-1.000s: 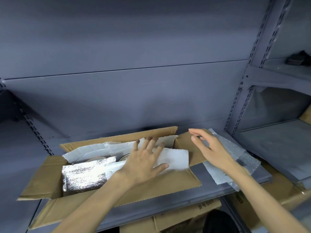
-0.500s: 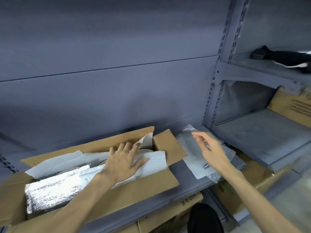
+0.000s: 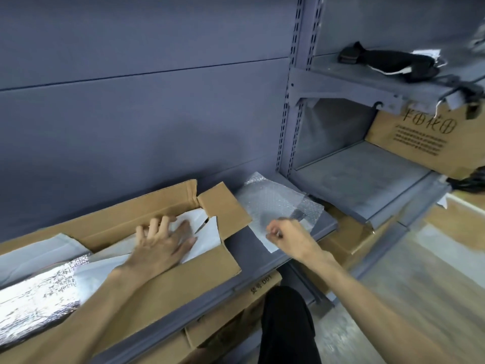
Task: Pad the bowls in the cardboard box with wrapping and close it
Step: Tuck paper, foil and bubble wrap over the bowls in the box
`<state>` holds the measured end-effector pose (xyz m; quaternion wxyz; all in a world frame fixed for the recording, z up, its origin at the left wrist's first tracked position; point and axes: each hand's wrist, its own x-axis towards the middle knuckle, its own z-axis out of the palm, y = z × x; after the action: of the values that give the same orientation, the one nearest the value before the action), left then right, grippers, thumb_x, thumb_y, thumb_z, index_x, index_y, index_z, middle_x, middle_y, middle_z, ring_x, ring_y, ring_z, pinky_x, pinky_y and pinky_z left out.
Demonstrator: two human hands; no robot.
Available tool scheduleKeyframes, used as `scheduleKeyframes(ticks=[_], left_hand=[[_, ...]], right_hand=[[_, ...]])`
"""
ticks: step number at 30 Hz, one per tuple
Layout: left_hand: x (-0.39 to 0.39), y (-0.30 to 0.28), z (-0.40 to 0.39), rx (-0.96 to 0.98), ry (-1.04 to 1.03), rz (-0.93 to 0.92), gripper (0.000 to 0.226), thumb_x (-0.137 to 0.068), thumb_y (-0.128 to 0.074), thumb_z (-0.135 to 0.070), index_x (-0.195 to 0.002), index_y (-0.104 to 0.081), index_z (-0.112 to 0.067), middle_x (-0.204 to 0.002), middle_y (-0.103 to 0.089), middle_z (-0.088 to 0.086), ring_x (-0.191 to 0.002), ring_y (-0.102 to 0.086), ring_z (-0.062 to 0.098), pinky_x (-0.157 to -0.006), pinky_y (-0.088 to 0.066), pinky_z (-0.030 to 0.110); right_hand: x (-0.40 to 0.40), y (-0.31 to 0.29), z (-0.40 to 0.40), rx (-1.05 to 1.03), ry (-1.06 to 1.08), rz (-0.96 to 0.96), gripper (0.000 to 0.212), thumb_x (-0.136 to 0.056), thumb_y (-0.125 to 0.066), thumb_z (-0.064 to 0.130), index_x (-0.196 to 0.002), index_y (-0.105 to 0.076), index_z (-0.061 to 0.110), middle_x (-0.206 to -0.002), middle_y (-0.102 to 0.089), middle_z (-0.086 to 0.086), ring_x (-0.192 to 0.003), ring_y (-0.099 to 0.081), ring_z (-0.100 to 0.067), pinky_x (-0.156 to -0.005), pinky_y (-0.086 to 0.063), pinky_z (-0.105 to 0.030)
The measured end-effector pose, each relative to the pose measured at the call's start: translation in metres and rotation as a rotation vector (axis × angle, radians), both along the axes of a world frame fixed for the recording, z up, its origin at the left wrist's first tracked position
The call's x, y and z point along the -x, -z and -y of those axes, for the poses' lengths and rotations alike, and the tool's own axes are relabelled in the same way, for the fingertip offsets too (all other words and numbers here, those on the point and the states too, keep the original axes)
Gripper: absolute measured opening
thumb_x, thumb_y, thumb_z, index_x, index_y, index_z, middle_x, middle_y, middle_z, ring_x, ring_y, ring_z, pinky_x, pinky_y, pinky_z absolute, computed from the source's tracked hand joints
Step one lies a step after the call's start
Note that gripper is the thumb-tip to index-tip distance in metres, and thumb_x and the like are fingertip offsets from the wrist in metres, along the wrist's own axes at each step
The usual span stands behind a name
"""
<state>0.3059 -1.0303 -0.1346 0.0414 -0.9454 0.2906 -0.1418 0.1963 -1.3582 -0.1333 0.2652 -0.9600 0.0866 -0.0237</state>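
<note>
A grey shelf (image 3: 262, 274) runs from 8 o'clock up toward 3 o'clock, backed by a grey wall panel. On it, filling the 8 to 9 o'clock part of the view, stands the open box (image 3: 162, 287), its flaps spread outward; the end flap (image 3: 223, 211) points to 1 o'clock from the box's middle. Inside the box lies white paper (image 3: 207, 237) across the near end, and a foil sheet (image 3: 34, 300) at 8 o'clock. The bowls are not visible; the wrapping covers whatever is in the box.

Just beside the box, at its 2 o'clock, a sheet of bubble wrap (image 3: 273, 203) lies flat on the shelf, with a white sheet (image 3: 265, 243) touching its near edge.

At 2 o'clock in the view a second shelf bay holds a printed carton (image 3: 420, 143), with a black item (image 3: 388, 61) on the upper shelf at 1 o'clock. Under the main shelf, at 6 o'clock, sit more cartons (image 3: 236, 319).

The left hand (image 3: 162, 243) rests palm down on the white paper in the box, fingers spread, gripping nothing. The right hand (image 3: 288, 237) is over the near edge of the bubble wrap, fingers curled in; motion blur hides whether it pinches the sheet, so I cannot tell its grip.
</note>
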Motion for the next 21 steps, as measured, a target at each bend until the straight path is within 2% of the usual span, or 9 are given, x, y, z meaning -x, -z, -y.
scheduleKeyframes(ticks=[2,4,7,10,14,18,21], left_hand=[[-0.004,0.005,-0.002,-0.005,-0.067,-0.163,0.067,-0.092,-0.004,-0.075,-0.139,-0.039,-0.043,-0.127,-0.049,0.001,-0.11,-0.044,0.026,-0.085,-0.034,0.048],[-0.007,0.011,-0.005,0.005,-0.096,-0.246,0.076,-0.084,0.007,-0.079,-0.147,-0.022,-0.047,-0.138,-0.037,-0.004,-0.119,-0.031,0.021,-0.094,-0.024,0.045],[-0.004,0.01,-0.004,0.008,-0.108,-0.25,0.077,-0.082,0.008,-0.076,-0.148,-0.021,-0.048,-0.141,-0.033,-0.006,-0.12,-0.03,0.02,-0.097,-0.024,0.043],[-0.002,0.005,-0.005,-0.014,-0.105,-0.284,0.075,-0.083,0.007,-0.068,-0.152,-0.015,-0.047,-0.146,-0.031,-0.006,-0.123,-0.03,0.022,-0.1,-0.024,0.044],[0.003,-0.004,-0.004,0.045,-0.08,-0.307,0.058,-0.097,-0.008,-0.065,-0.153,-0.011,-0.05,-0.147,-0.034,-0.008,-0.126,-0.031,0.022,-0.102,-0.026,0.043],[0.009,-0.014,-0.003,0.098,-0.101,-0.332,0.071,-0.09,-0.009,-0.08,-0.152,-0.019,-0.046,-0.141,-0.037,-0.012,-0.123,-0.033,0.019,-0.102,-0.027,0.041],[0.014,-0.019,-0.001,0.093,-0.062,-0.269,0.08,-0.082,-0.007,-0.091,-0.152,-0.015,-0.052,-0.122,-0.04,-0.007,-0.113,-0.037,0.02,-0.096,-0.031,0.043]], right_hand=[[0.001,0.007,-0.013,0.12,-0.039,-0.121,0.023,-0.094,-0.071,0.035,-0.105,-0.07,0.015,-0.103,-0.067,-0.005,-0.093,-0.067,-0.027,-0.085,-0.056,-0.039],[0.0,0.012,-0.025,0.231,-0.045,-0.17,0.031,-0.094,-0.069,0.041,-0.106,-0.065,0.012,-0.108,-0.061,-0.008,-0.096,-0.066,-0.032,-0.085,-0.055,-0.039],[-0.004,0.013,-0.034,0.336,-0.039,-0.151,0.033,-0.098,-0.062,0.038,-0.114,-0.063,0.01,-0.112,-0.061,-0.011,-0.101,-0.066,-0.037,-0.085,-0.054,-0.04],[-0.009,0.013,-0.04,0.413,-0.067,-0.146,0.026,-0.101,-0.056,0.026,-0.116,-0.062,0.005,-0.112,-0.065,-0.017,-0.102,-0.067,-0.039,-0.084,-0.054,-0.04],[-0.01,0.015,-0.043,0.453,-0.08,-0.153,0.023,-0.099,-0.055,0.016,-0.117,-0.062,0.003,-0.11,-0.066,-0.019,-0.1,-0.068,-0.039,-0.084,-0.055,-0.041],[-0.01,0.012,-0.044,0.39,-0.059,-0.114,0.012,-0.093,-0.057,0.015,-0.093,-0.063,0.005,-0.095,-0.064,-0.015,-0.092,-0.069,-0.038,-0.075,-0.054,-0.037],[-0.01,0.012,-0.042,0.304,-0.002,-0.054,0.015,-0.094,-0.059,0.017,-0.099,-0.066,0.004,-0.103,-0.062,-0.012,-0.091,-0.068,-0.036,-0.077,-0.054,-0.037]])
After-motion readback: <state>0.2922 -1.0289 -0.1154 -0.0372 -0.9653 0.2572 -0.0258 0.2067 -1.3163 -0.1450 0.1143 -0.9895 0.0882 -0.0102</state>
